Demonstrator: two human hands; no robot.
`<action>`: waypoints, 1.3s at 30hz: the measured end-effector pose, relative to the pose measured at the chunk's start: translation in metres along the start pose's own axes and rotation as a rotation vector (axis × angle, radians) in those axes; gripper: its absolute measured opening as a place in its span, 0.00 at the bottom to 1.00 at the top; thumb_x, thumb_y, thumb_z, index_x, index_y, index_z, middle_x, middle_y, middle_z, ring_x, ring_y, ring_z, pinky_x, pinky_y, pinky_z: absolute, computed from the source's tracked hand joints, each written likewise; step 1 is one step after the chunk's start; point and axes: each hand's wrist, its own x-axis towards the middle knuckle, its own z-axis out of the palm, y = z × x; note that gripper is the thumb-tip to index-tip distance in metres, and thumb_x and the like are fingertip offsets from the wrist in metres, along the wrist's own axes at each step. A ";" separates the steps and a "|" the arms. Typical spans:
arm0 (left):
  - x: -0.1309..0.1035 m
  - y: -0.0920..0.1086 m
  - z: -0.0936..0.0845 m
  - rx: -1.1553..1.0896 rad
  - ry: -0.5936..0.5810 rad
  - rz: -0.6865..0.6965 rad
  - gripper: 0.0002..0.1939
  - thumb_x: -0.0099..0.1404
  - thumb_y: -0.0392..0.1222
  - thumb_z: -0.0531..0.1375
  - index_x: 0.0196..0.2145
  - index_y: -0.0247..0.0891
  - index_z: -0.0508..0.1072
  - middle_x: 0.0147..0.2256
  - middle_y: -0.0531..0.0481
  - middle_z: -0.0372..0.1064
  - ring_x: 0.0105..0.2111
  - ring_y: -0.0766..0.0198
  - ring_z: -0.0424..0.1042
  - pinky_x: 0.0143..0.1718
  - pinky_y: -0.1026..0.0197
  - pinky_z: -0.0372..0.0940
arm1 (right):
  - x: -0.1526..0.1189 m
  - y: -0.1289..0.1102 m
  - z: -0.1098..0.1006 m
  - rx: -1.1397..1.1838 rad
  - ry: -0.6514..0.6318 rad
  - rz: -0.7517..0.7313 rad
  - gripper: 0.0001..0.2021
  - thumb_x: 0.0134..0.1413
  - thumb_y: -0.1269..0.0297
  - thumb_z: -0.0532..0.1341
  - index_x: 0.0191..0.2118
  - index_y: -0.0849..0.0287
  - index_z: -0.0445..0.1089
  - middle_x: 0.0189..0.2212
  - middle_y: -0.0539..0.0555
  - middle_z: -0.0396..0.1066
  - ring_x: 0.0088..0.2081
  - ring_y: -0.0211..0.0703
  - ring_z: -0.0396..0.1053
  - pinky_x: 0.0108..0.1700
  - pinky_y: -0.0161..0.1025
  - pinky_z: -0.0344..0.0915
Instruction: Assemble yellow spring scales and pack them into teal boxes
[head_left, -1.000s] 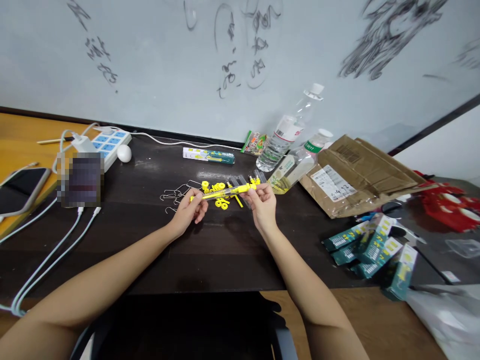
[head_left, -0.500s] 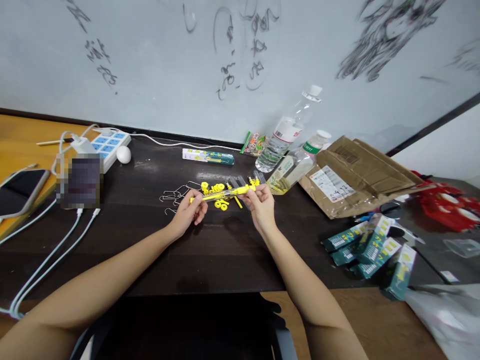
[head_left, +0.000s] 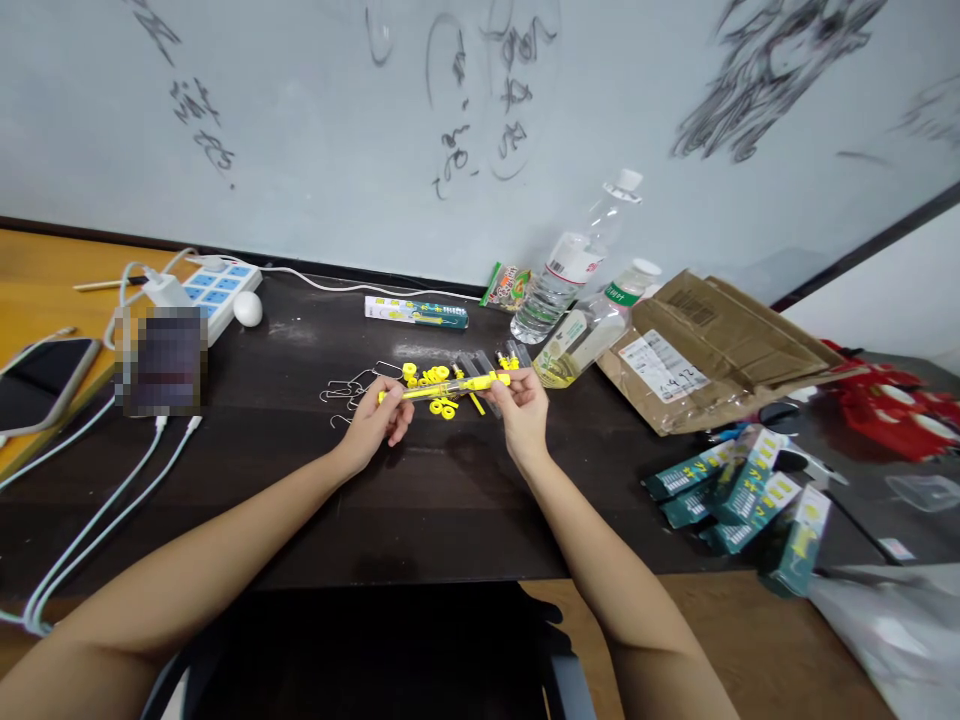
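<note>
Head view: slim yellow pen-shaped tool [head_left: 444, 388], part clear barrel, held level just above the dark table [head_left: 300, 470], spanning both hands. Left hand [head_left: 379, 425] closed lightly on its left end, fingertips pinching; right hand [head_left: 521, 410] closed on its right end, thumb and forefinger on the barrel. Judged light, rigid, smooth plastic, so likely a bit slippery; the clear section looks thin-walled and could crack if squeezed or bent. Best hold appears to be at the two ends, as now, with fingertip pressure only. Directly under and behind the tool lies a scatter of small yellow parts [head_left: 439, 398], touching the table, some ring-shaped; exact form too small to tell. Thin wire clips [head_left: 346, 388] lie just left of them, near the left hand. Farther back, a long printed box [head_left: 416, 312] near the wall. To the right, two clear bottles [head_left: 577, 270] beside flattened cardboard [head_left: 712, 350]; a pile of green boxes [head_left: 739, 495] well apart at the right edge. At far left, a power strip [head_left: 221, 285], white cables and a phone [head_left: 41, 380]
</note>
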 end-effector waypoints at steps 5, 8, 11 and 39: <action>0.001 0.002 -0.002 -0.004 -0.018 0.008 0.15 0.66 0.53 0.55 0.35 0.40 0.56 0.22 0.59 0.64 0.12 0.77 0.56 0.11 0.74 0.49 | 0.002 0.001 -0.002 0.005 -0.085 0.053 0.17 0.43 0.53 0.69 0.31 0.56 0.62 0.25 0.45 0.73 0.22 0.36 0.72 0.32 0.37 0.73; 0.000 0.003 -0.002 0.002 -0.019 0.010 0.15 0.66 0.53 0.55 0.35 0.40 0.56 0.22 0.59 0.64 0.12 0.77 0.57 0.11 0.75 0.49 | 0.002 0.001 -0.003 -0.013 -0.099 0.048 0.18 0.44 0.52 0.68 0.29 0.56 0.61 0.23 0.45 0.72 0.21 0.34 0.71 0.28 0.34 0.72; 0.000 0.003 -0.002 0.002 -0.023 0.015 0.15 0.66 0.53 0.55 0.35 0.40 0.56 0.22 0.59 0.64 0.12 0.77 0.57 0.11 0.74 0.49 | 0.002 0.002 -0.003 -0.035 -0.081 0.006 0.18 0.44 0.53 0.68 0.28 0.56 0.60 0.24 0.45 0.70 0.22 0.33 0.71 0.27 0.32 0.71; -0.001 0.002 0.002 -0.056 0.014 0.028 0.14 0.67 0.52 0.54 0.34 0.40 0.56 0.24 0.58 0.65 0.12 0.77 0.57 0.11 0.75 0.48 | -0.002 -0.006 0.002 0.331 -0.098 0.232 0.11 0.47 0.60 0.68 0.34 0.54 0.67 0.32 0.46 0.71 0.37 0.36 0.72 0.46 0.40 0.73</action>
